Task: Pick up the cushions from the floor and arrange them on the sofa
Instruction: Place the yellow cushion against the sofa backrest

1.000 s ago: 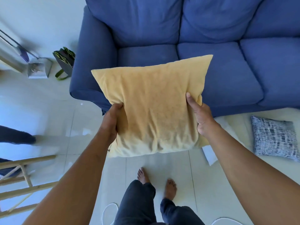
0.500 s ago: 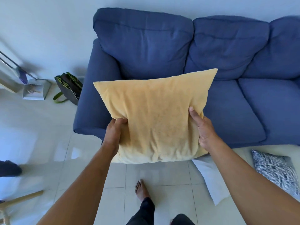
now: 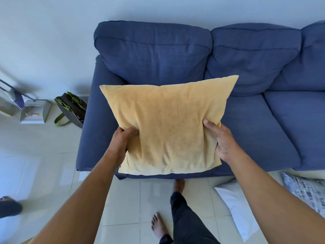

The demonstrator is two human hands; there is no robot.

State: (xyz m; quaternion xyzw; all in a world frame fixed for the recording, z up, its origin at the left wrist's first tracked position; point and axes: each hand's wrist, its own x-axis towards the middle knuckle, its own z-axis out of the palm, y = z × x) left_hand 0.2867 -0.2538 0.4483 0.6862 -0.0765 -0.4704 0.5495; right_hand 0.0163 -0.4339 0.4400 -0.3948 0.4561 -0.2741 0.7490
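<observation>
I hold a yellow cushion (image 3: pixel 168 124) in front of me, over the left seat of the blue sofa (image 3: pixel 255 134). My left hand (image 3: pixel 121 140) grips its left edge and my right hand (image 3: pixel 221 140) grips its right edge. On the floor at the right lie a white cushion (image 3: pixel 235 208) and a black-and-white patterned cushion (image 3: pixel 306 189), both partly hidden behind my right arm.
A dark bag with green handles (image 3: pixel 72 108) leans beside the sofa's left arm. Left of it stands a grey dustpan (image 3: pixel 34 112) with a long handle. Another person's foot (image 3: pixel 8 206) shows at the left edge. My bare feet stand on pale tiles.
I have stepped closer to the sofa and carried the yellow cushion forward, from over the floor to above the left seat. Both hands keep the same grip.
</observation>
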